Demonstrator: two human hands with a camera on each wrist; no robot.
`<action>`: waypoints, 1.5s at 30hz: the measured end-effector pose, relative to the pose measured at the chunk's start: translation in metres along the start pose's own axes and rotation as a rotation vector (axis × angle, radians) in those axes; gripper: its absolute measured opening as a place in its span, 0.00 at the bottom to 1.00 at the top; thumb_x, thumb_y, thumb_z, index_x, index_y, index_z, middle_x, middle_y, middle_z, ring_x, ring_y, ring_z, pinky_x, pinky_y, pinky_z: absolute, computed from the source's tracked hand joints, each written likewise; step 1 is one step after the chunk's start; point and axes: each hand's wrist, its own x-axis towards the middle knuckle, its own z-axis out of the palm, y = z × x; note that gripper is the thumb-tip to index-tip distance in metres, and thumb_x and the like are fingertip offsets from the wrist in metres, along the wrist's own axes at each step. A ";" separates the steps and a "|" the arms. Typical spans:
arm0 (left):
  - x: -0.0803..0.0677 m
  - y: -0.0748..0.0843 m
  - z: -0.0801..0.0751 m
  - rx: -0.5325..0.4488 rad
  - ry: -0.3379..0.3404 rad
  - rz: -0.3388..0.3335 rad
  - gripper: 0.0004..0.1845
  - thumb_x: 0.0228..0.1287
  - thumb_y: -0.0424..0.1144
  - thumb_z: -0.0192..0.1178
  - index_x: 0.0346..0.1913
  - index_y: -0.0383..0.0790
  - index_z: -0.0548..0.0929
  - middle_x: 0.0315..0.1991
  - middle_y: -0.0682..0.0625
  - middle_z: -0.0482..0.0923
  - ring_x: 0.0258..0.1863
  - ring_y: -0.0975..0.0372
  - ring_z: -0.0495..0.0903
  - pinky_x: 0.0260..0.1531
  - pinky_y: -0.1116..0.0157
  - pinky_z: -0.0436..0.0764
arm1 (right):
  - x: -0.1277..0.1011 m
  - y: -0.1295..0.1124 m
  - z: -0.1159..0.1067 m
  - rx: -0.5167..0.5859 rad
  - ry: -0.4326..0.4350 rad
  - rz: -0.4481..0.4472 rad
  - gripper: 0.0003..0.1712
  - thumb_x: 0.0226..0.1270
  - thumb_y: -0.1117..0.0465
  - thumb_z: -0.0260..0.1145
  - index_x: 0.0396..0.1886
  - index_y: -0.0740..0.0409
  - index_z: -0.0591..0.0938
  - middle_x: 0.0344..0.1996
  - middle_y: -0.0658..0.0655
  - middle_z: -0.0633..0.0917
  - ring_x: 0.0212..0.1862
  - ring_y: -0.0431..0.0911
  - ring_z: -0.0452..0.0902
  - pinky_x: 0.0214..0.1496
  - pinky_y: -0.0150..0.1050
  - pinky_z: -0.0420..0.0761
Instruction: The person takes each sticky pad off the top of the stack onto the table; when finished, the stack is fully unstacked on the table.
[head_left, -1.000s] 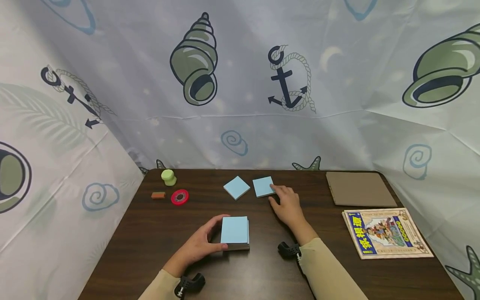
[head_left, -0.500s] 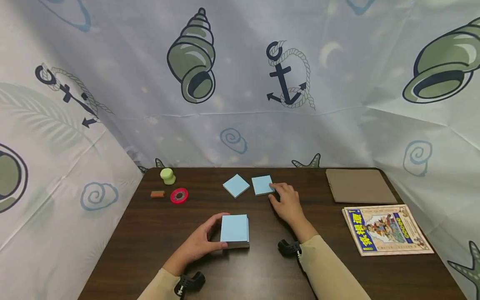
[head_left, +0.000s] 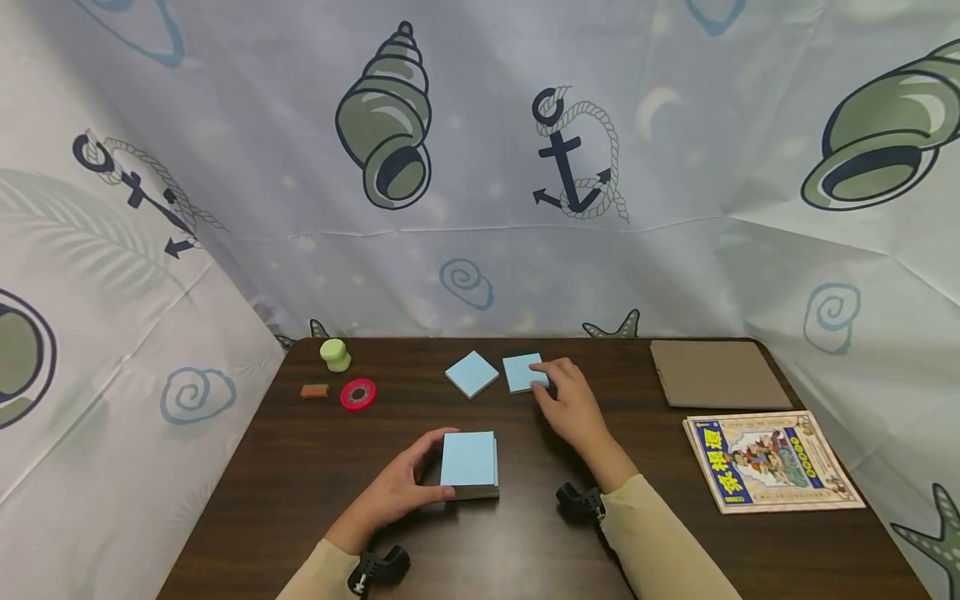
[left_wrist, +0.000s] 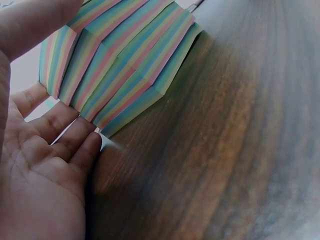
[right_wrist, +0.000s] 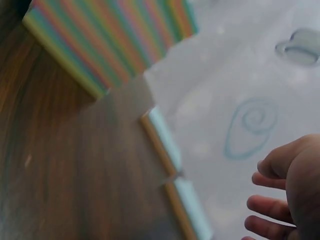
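My left hand (head_left: 408, 479) holds the left side of a stack of sticky note pads (head_left: 468, 460), thumb at the near edge and fingers at the far side. The stack's top is light blue; its striped multicoloured sides (left_wrist: 125, 60) show in the left wrist view. Farther back, my right hand (head_left: 573, 404) reaches over the right corner of a thin light blue sticky note pad (head_left: 519, 372). In the right wrist view, its fingers (right_wrist: 270, 205) are spread, with a gap to the pads. Another blue sticky note pad (head_left: 472, 374) lies turned cornerwise to its left.
A green knob-shaped piece (head_left: 335, 355), a small orange block (head_left: 315, 390) and a red ring-shaped disc (head_left: 358, 394) lie at back left. A brown board (head_left: 720, 375) and an illustrated booklet (head_left: 772, 462) lie on the right. A printed curtain (head_left: 495, 167) hangs behind the table (head_left: 300, 483).
My right hand has shifted slightly left, its fingers now reaching farther over the right blue pad. The left hand and its stack stay in place.
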 end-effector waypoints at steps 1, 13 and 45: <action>0.000 0.000 0.000 -0.001 -0.001 0.003 0.49 0.65 0.42 0.80 0.84 0.49 0.65 0.76 0.54 0.72 0.75 0.64 0.69 0.74 0.79 0.62 | 0.001 -0.004 -0.003 0.009 0.001 -0.012 0.20 0.83 0.54 0.66 0.69 0.49 0.85 0.58 0.56 0.82 0.54 0.51 0.77 0.58 0.55 0.81; 0.000 0.000 0.000 -0.005 0.005 0.016 0.51 0.64 0.40 0.80 0.86 0.48 0.63 0.79 0.52 0.69 0.77 0.68 0.66 0.74 0.81 0.59 | -0.004 -0.056 -0.037 0.113 -0.177 -0.070 0.19 0.84 0.54 0.66 0.68 0.45 0.84 0.60 0.54 0.82 0.64 0.56 0.82 0.63 0.54 0.86; 0.000 -0.002 0.000 -0.060 -0.020 0.067 0.46 0.64 0.33 0.80 0.80 0.56 0.68 0.74 0.49 0.73 0.71 0.66 0.72 0.71 0.74 0.68 | -0.028 -0.100 -0.028 -0.042 -0.608 -0.300 0.40 0.69 0.43 0.80 0.77 0.47 0.77 0.60 0.50 0.80 0.57 0.47 0.81 0.62 0.41 0.82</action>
